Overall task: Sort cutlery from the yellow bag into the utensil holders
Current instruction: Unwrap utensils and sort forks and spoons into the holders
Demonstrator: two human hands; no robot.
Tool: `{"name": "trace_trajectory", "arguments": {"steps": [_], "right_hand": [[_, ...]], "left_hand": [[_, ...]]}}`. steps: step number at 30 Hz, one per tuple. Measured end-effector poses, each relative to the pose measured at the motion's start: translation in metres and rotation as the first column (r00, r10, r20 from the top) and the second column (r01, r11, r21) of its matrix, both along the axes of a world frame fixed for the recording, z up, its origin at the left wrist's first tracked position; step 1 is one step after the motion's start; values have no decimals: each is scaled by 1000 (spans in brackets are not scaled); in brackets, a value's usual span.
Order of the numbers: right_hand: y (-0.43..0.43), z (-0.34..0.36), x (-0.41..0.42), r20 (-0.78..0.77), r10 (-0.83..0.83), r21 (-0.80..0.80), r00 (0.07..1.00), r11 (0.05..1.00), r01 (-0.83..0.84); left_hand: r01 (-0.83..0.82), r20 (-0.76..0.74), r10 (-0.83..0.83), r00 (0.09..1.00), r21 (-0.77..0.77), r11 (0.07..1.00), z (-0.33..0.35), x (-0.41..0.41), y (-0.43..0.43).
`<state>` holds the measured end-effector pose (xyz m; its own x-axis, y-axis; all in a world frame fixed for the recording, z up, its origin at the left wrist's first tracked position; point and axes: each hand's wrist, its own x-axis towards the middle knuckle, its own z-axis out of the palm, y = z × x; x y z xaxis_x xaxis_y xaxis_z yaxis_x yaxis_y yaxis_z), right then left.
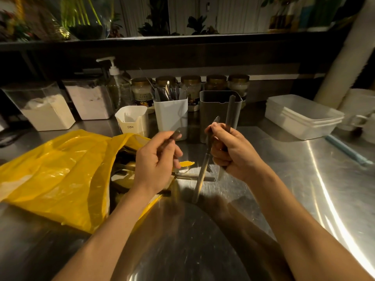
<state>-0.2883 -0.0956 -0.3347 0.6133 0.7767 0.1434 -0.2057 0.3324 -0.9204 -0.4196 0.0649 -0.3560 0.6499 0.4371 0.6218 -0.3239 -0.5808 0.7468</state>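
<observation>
Mid-sort: gripping one utensil [174, 136] in left hand [156, 159], two utensils [203, 173] in right hand [233, 153]; next, dropping each into matching holders [170, 118] above centre

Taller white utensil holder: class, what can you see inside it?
Upright cutlery ends poke above the taller white utensil holder; its opaque wall hides their lower parts.
</observation>
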Motion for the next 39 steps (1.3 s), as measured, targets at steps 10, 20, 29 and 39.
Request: {"name": "trace_trajectory", "arguments": {"steps": [10,20,29,39], "right_hand": [[0,-4,0,69,33,-146,997,989,-22],[1,-6,0,118,-18,-201,993,979,42],[9,-3,-8,158,-82,-210,984,971,115],[1,8,-22,761,436,-630,479,671,390]], "left_hand": [[168,-175,-193,965,-146,975,-4,-15,-11],[179,-347,-203,916,-100,979,-13,-19,-31],[197,-316,-401,860,-520,831,-11,-13,-20],[-58,-317,-98,943,-450,891,-1,-10,4]]}}
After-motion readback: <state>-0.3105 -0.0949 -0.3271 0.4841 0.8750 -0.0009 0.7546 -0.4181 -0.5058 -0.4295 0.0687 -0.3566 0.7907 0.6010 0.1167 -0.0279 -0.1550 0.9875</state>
